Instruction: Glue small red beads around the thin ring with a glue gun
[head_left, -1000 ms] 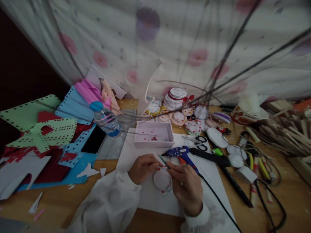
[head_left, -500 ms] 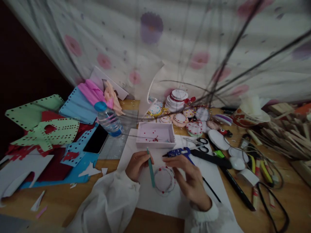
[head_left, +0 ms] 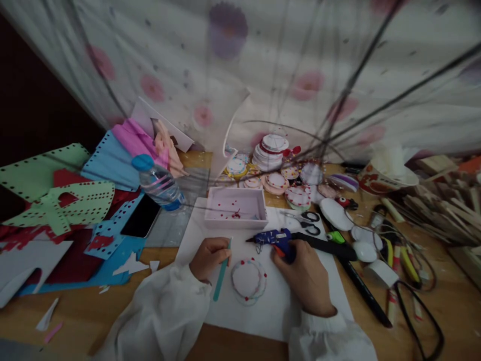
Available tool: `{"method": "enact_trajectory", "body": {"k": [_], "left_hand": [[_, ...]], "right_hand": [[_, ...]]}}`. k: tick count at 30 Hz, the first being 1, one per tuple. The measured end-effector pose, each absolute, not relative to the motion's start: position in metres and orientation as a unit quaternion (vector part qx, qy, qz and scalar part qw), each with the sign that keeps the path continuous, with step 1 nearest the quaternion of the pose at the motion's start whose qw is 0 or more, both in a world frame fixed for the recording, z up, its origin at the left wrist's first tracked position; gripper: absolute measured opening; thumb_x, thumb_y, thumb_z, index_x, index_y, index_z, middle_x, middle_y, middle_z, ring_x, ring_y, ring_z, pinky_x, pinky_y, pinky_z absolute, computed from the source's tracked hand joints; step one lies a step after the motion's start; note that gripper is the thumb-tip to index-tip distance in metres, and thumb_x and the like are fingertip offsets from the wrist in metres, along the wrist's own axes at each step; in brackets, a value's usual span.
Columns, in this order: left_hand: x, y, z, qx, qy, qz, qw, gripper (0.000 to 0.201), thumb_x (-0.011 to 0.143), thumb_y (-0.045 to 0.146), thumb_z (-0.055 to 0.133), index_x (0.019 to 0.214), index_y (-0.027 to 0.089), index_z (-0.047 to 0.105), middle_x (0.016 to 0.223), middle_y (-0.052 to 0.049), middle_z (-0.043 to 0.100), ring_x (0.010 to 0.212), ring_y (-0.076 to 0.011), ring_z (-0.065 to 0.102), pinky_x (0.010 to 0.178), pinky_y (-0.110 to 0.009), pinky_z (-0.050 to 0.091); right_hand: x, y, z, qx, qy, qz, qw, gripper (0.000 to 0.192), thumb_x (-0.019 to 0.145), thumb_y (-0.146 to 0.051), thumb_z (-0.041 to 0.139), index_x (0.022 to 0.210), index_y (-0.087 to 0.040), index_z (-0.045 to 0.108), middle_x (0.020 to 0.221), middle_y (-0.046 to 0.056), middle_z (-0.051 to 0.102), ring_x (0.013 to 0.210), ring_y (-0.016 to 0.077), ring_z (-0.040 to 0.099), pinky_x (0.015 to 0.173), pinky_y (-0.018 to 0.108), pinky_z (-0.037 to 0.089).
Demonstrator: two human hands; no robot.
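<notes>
My left hand (head_left: pixel 211 259) pinches a slim teal stick-like tool (head_left: pixel 221 275), its lower end slanting toward the white paper (head_left: pixel 195 230). My right hand (head_left: pixel 306 273) is closed round the handle of a blue hot glue gun (head_left: pixel 273 236), thumb near the orange trigger. The gun's nozzle points left, just past the front of a pale box (head_left: pixel 210 218). Between my hands lies a round white disc (head_left: pixel 247 279) ringed with small red hearts, touched by neither hand. Loose red bits lie in the box.
Decorated discs (head_left: pixel 276 181) are piled behind the box. Black scissors (head_left: pixel 310 223), a white round piece (head_left: pixel 336 214) and cables crowd the right, near wooden sticks (head_left: pixel 447 200). On the left are a water bottle (head_left: pixel 160 183), a phone (head_left: pixel 141 215) and coloured felt (head_left: pixel 86 203).
My right hand has gone from hovering open beside the disc to gripping the glue gun. The teal tool in my left hand has tilted, its lower end swinging left, away from the disc.
</notes>
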State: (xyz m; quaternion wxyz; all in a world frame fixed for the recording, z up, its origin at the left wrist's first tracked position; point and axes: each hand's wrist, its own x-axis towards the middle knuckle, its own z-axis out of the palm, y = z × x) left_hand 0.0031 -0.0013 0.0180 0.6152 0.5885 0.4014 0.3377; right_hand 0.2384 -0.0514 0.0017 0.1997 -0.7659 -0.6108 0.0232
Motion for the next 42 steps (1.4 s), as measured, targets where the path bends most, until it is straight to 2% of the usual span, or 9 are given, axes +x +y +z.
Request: {"method": "enact_trajectory", "body": {"k": [3, 5, 9, 12, 16, 23, 31, 38, 42], "left_hand": [[0.003, -0.001, 0.018, 0.597, 0.397, 0.328, 0.615, 0.027, 0.068, 0.023, 0.05, 0.043, 0.016, 0.052, 0.049, 0.001, 0.043, 0.051, -0.0115, 0.041, 0.054, -0.025, 0.031], [0.004, -0.001, 0.02, 0.6, 0.394, 0.324, 0.616, 0.027, 0.068, 0.023, 0.05, 0.043, 0.016, 0.052, 0.049, 0.001, 0.044, 0.051, -0.0116, 0.042, 0.054, -0.025, 0.032], [0.005, 0.0, 0.021, 0.608, 0.386, 0.318, 0.617, 0.026, 0.068, 0.024, 0.05, 0.044, 0.016, 0.052, 0.05, 0.0, 0.045, 0.052, -0.012, 0.043, 0.055, -0.025, 0.033], [0.004, 0.0, 0.018, 0.617, 0.376, 0.317, 0.614, 0.026, 0.069, 0.025, 0.051, 0.045, 0.016, 0.052, 0.051, 0.0, 0.046, 0.054, -0.0128, 0.045, 0.056, -0.025, 0.034], [0.003, 0.001, 0.015, 0.624, 0.365, 0.317, 0.614, 0.027, 0.071, 0.024, 0.051, 0.045, 0.016, 0.053, 0.053, 0.0, 0.048, 0.055, -0.013, 0.048, 0.057, -0.025, 0.035], [0.003, 0.0, 0.016, 0.623, 0.351, 0.307, 0.628, 0.029, 0.073, 0.028, 0.052, 0.047, 0.015, 0.055, 0.055, -0.001, 0.05, 0.056, -0.0134, 0.049, 0.057, -0.025, 0.037], [0.003, -0.001, 0.015, 0.611, 0.347, 0.313, 0.639, 0.026, 0.072, 0.023, 0.052, 0.048, 0.015, 0.055, 0.056, -0.001, 0.05, 0.056, -0.0125, 0.049, 0.057, -0.025, 0.036], [0.003, 0.0, 0.016, 0.613, 0.335, 0.321, 0.639, 0.027, 0.073, 0.021, 0.052, 0.047, 0.015, 0.055, 0.054, 0.0, 0.049, 0.055, -0.0119, 0.049, 0.056, -0.024, 0.036], [0.004, 0.0, 0.015, 0.61, 0.33, 0.327, 0.642, 0.026, 0.073, 0.021, 0.052, 0.047, 0.015, 0.056, 0.054, 0.0, 0.05, 0.055, -0.0122, 0.049, 0.056, -0.024, 0.036]], "right_hand": [[0.238, -0.053, 0.002, -0.784, -0.57, 0.053, 0.239, 0.04, 0.074, -0.054, 0.058, 0.093, -0.019, 0.053, 0.077, 0.006, 0.063, 0.069, 0.0242, 0.062, 0.055, 0.032, 0.043], [0.238, -0.053, 0.003, -0.786, -0.533, 0.089, 0.298, 0.042, 0.073, -0.055, 0.06, 0.096, -0.02, 0.05, 0.073, 0.003, 0.061, 0.061, 0.0208, 0.059, 0.052, 0.03, 0.042], [0.233, -0.052, 0.005, -0.717, -0.495, 0.151, 0.468, 0.047, 0.068, -0.047, 0.07, 0.098, -0.023, 0.043, 0.08, 0.001, 0.057, 0.066, 0.0165, 0.058, 0.056, 0.026, 0.046], [0.226, -0.052, 0.005, -0.674, -0.492, 0.198, 0.514, 0.048, 0.065, -0.041, 0.074, 0.096, -0.024, 0.041, 0.079, -0.002, 0.053, 0.065, 0.0133, 0.055, 0.056, 0.024, 0.047], [0.218, -0.054, 0.005, -0.65, -0.51, 0.239, 0.51, 0.044, 0.069, -0.033, 0.071, 0.099, -0.024, 0.04, 0.083, 0.0, 0.056, 0.069, 0.0139, 0.058, 0.057, 0.024, 0.049], [0.215, -0.056, 0.003, -0.655, -0.524, 0.222, 0.497, 0.04, 0.072, -0.03, 0.067, 0.1, -0.023, 0.039, 0.084, 0.001, 0.058, 0.069, 0.0147, 0.059, 0.057, 0.026, 0.049], [0.215, -0.056, 0.0, -0.655, -0.514, 0.217, 0.509, 0.042, 0.072, -0.03, 0.068, 0.102, -0.022, 0.039, 0.09, 0.005, 0.058, 0.078, 0.0175, 0.061, 0.062, 0.028, 0.051], [0.215, -0.058, -0.001, -0.668, -0.515, 0.216, 0.493, 0.042, 0.074, -0.033, 0.066, 0.104, -0.023, 0.039, 0.091, 0.004, 0.057, 0.075, 0.0168, 0.061, 0.06, 0.028, 0.051], [0.216, -0.059, -0.001, -0.667, -0.518, 0.215, 0.49, 0.042, 0.074, -0.033, 0.065, 0.105, -0.022, 0.039, 0.093, 0.006, 0.058, 0.08, 0.0184, 0.061, 0.064, 0.03, 0.052]]}}
